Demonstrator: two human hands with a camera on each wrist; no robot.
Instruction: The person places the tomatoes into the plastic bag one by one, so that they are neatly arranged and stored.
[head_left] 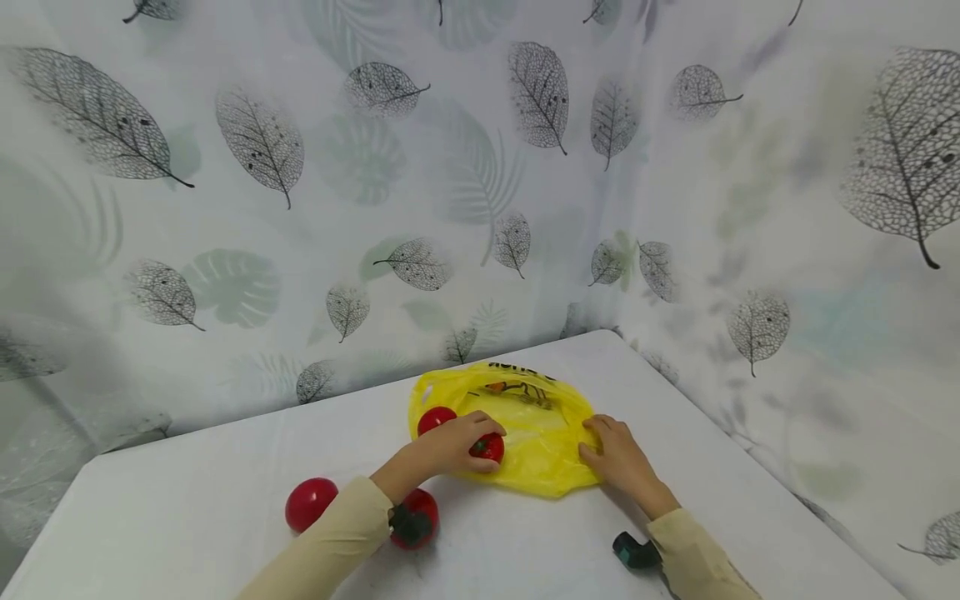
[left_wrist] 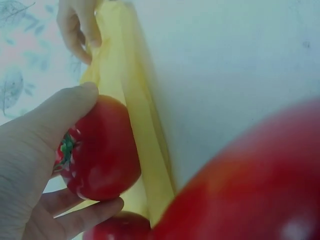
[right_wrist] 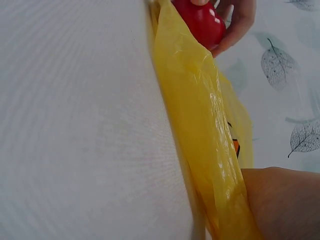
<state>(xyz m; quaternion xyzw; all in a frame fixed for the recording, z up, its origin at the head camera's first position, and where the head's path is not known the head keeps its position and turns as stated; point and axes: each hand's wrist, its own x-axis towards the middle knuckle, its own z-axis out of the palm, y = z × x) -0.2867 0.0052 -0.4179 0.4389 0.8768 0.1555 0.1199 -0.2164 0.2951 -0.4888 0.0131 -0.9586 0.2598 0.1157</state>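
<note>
Your left hand (head_left: 459, 446) pinches a red tomato (head_left: 487, 447) between the thumb and fingers, its green stem end turned in toward your palm. You hold it at the mouth of a yellow plastic bag (head_left: 536, 467) that lies spread on the white counter (head_left: 195, 508); whether the tomato touches the plastic you cannot tell. Your right hand (head_left: 618, 458) is at the bag's right edge, fingers bent and touching the plastic; you cannot tell if they pinch it, since the right wrist view hides the fingertips behind the bag's wall.

A second tomato (head_left: 435, 418) sits in the left part of the bag's opening, just beside your left hand. Two more are outside the bag: a third tomato (head_left: 311, 504) on the counter to the left of your forearm, and a fourth tomato (head_left: 429, 503) nearer you, partly covered by the dark device (head_left: 408, 527) on your left wrist. Dark lettering runs along the bag's far rim, with an orange and black print inside. Your sleeves (head_left: 330, 533) are beige. Behind the counter hangs a pale cloth (head_left: 420, 192) printed with grey and green leaves.
</note>
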